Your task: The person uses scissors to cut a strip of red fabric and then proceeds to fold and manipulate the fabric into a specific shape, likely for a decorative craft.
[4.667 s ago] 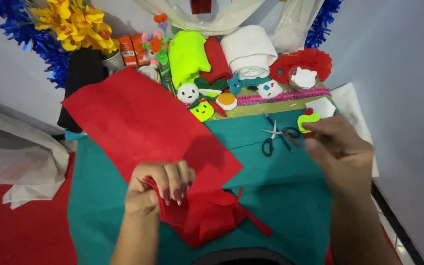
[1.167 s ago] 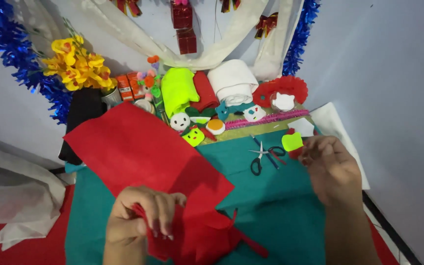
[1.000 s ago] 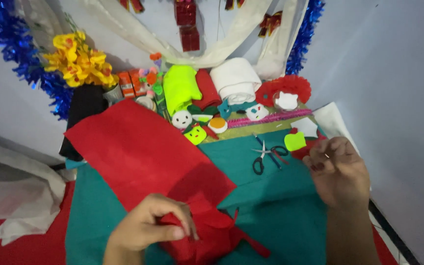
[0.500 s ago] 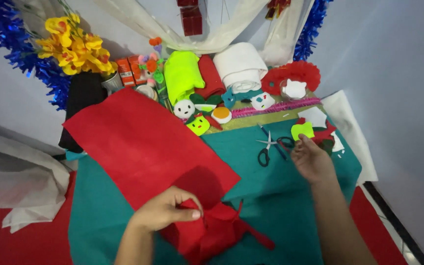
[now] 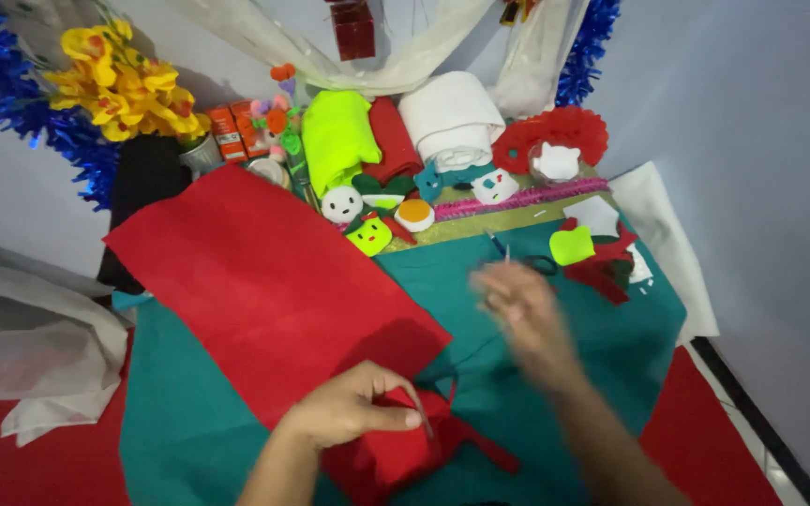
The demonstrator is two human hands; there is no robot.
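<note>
My left hand (image 5: pixel 344 412) pinches a small crumpled red felt piece (image 5: pixel 396 459) with loose strips, near the bottom edge of the teal felt sheet (image 5: pixel 180 422). A large red felt sheet (image 5: pixel 264 272) lies diagonally on the teal one, just above that hand. My right hand (image 5: pixel 522 309) is blurred by motion over the middle of the teal felt. It sits right at the scissors (image 5: pixel 504 249), whose blades stick out beyond its fingers, with one dark handle loop beside it. Whether its fingers grip the scissors is not clear.
At the back stand yellow flowers (image 5: pixel 114 75), a neon green felt roll (image 5: pixel 335 136), a white roll (image 5: pixel 452 117), a red paper rosette (image 5: pixel 555 136) and small felt figures (image 5: pixel 342 203). A neon green scrap (image 5: pixel 571 245) lies at right. White cloth (image 5: pixel 30 347) lies at left.
My right hand has swung left from the neon green scrap to the scissors. My left hand keeps hold of the red felt piece and has barely shifted.
</note>
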